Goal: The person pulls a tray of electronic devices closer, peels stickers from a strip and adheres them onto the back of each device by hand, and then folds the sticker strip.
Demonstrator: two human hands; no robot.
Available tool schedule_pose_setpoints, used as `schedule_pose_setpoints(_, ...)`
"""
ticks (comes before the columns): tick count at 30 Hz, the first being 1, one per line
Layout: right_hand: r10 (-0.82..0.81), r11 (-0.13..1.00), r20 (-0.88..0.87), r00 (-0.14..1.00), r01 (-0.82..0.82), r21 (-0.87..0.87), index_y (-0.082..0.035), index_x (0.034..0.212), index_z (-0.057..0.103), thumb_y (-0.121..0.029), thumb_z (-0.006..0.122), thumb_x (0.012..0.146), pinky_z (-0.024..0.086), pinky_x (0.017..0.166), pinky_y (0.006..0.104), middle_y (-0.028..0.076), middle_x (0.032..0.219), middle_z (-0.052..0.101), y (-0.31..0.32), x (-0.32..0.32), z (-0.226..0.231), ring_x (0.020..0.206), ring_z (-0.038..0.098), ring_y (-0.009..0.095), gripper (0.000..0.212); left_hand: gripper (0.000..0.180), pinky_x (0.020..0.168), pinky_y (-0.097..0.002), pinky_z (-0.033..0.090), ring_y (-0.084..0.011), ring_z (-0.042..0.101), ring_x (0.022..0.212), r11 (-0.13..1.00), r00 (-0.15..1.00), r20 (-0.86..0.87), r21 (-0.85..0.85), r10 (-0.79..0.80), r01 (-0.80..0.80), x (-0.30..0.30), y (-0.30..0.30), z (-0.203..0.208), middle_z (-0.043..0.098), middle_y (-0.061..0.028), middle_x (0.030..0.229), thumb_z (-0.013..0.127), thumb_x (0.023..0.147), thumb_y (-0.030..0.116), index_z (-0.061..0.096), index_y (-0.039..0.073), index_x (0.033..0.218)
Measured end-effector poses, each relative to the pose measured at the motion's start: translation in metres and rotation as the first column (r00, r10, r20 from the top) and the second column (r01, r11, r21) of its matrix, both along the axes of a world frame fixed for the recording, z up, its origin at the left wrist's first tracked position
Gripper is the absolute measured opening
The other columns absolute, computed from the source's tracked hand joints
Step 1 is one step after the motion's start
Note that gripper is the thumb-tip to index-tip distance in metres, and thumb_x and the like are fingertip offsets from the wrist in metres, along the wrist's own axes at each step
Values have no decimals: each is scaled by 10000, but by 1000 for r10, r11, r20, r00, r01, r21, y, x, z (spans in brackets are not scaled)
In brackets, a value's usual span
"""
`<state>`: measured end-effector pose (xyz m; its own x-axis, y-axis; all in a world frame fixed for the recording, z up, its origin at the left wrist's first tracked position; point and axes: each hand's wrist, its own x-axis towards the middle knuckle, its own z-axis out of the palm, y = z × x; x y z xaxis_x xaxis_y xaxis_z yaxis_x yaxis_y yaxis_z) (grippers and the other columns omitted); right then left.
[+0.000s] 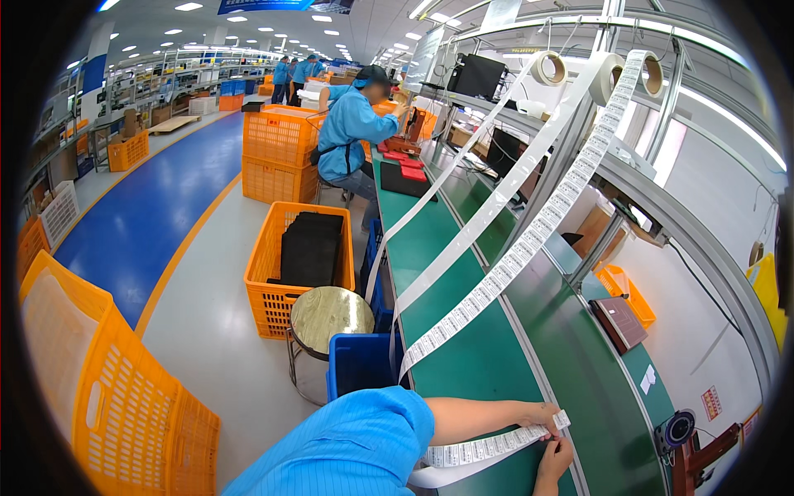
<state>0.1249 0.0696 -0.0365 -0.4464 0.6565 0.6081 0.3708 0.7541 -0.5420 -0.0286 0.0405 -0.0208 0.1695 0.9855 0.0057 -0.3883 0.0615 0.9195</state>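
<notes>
My left hand (538,416) reaches over the green workbench (459,368) and is closed on a strip of printed labels (484,450) near its end. Close beneath that end, my right hand (556,460) is closed too, its fingertips pinched at the strip's lower edge. A small white label end (562,419) sticks out past the fingers. Behind my hands the strip doubles back beside a plain white band. A long run of labels (529,225) hangs down from a roll (652,74) on the overhead rail.
Two more rolls hang beside it, with white tapes slanting over the bench. A blue bin (360,364), a round stool (332,321) and orange crates (265,289) stand at the left. A seated person (351,124) works farther along. A brown box (619,322) lies at the right.
</notes>
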Motion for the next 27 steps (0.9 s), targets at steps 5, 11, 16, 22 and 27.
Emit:
schedule_pose_setpoints(5, 25, 999, -31, 999, -27, -42, 36, 671, 509, -80, 471, 721, 368, 515, 325, 138, 590, 494, 2, 0, -1, 537, 473, 211, 132, 232, 451, -247, 451, -118, 520, 529, 1000, 1000, 7, -18, 17, -16, 1, -2, 2, 549, -111, 736, 566, 704, -39, 465, -2, 909)
schedule_pose_setpoints(11, 15, 997, -15, 1000, -17, -80, 33, 669, 503, -82, 471, 724, 365, 515, 316, 130, 590, 490, -2, 0, 3, 537, 463, 194, 132, 222, 452, -247, 452, -121, 523, 532, 1000, 1000, -14, -16, 12, -12, 0, -3, 5, 544, -105, 727, 569, 705, -33, 470, 1, 901)
schedule_pose_setpoints(16, 21, 998, -70, 997, -25, -62, 17, 692, 463, -71, 480, 737, 350, 499, 291, 94, 576, 456, 3, 0, -1, 523, 427, 159, 100, 219, 448, -252, 456, -123, 528, 527, 1000, 1000, -11, -13, 16, -16, 0, -3, 5, 530, -90, 701, 575, 703, -27, 467, 4, 891)
schedule_pose_setpoints(22, 11, 994, -96, 995, -21, -108, -23, 746, 395, -24, 493, 736, 305, 456, 261, 38, 548, 375, -1, 1, 3, 498, 362, 108, 98, 234, 444, -257, 456, -132, 535, 525, 1000, 1000, -12, 2, 12, -12, 1, -4, 4, 525, -84, 688, 585, 696, -22, 462, 7, 893)
schedule_pose_setpoints(27, 31, 994, -99, 995, -41, -98, -29, 751, 391, -17, 498, 732, 300, 452, 256, 31, 562, 377, -4, 2, 6, 496, 360, 107, 110, 166, 460, -279, 462, -155, 541, 538, 1000, 1000, 21, 4, 19, -20, 2, -5, 6, 537, -103, 686, 563, 697, -45, 476, -7, 833)
